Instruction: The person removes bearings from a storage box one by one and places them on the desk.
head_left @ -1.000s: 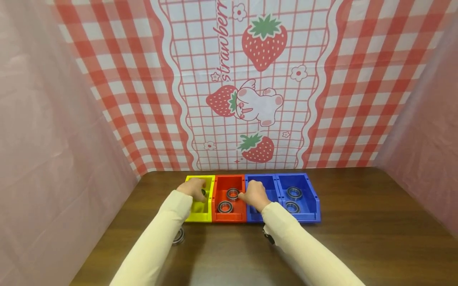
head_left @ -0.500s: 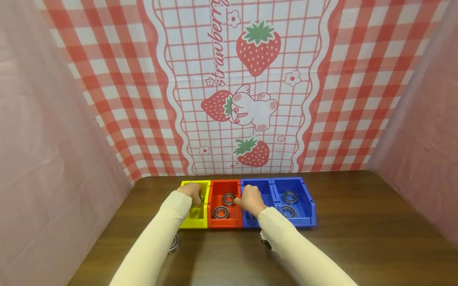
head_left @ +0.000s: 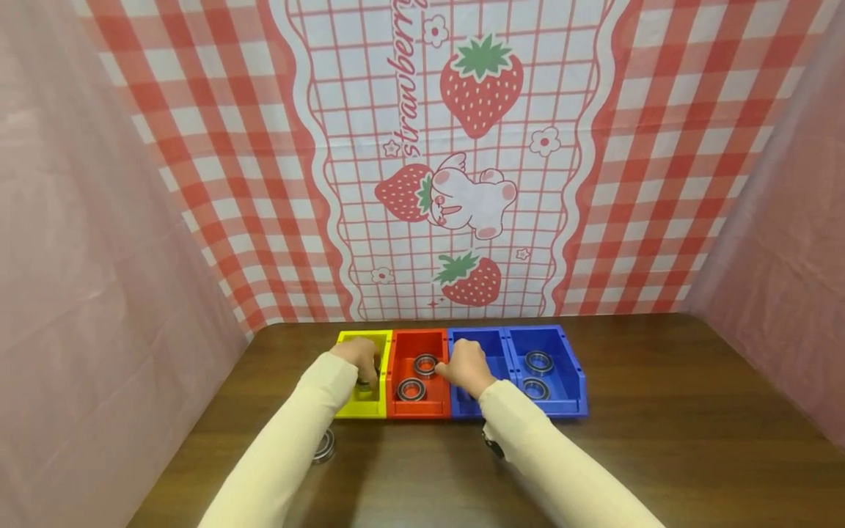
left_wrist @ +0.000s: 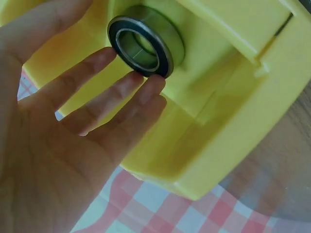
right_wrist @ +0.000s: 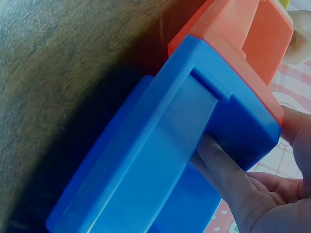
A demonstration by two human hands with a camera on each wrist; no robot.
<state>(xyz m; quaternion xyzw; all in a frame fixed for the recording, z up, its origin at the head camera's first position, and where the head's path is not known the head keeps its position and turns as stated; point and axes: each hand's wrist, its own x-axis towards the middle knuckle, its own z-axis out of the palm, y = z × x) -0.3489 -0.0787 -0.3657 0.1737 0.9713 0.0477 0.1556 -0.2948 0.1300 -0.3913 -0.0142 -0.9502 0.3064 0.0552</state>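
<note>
In the head view my left hand (head_left: 360,359) reaches into the yellow bin (head_left: 361,412) at the row's left end. A bearing (left_wrist: 170,39) leans on edge inside that bin, seen in the left wrist view. Extended fingertips of this hand touch its lower rim, while the thumb stays apart from it. My right hand (head_left: 466,367) is at the blue bin (right_wrist: 160,145) beside the red bin (head_left: 418,408). It grips the wall between them, thumb on the red side and fingers inside the blue bin. The hand hides part of that bin's inside.
Two bearings (head_left: 401,391) lie in the red bin. The far-right blue bin (head_left: 561,405) holds two more bearings (head_left: 528,365). Another bearing (head_left: 330,445) is on the wooden table (head_left: 422,477), partly behind the left sleeve (head_left: 284,440). A checked cloth (head_left: 660,183) hangs behind.
My left hand has shifted within the yellow bin, its fingers now reaching lower and nearer the front. The head view has tilted slightly. My right hand has kept its place on the wall.
</note>
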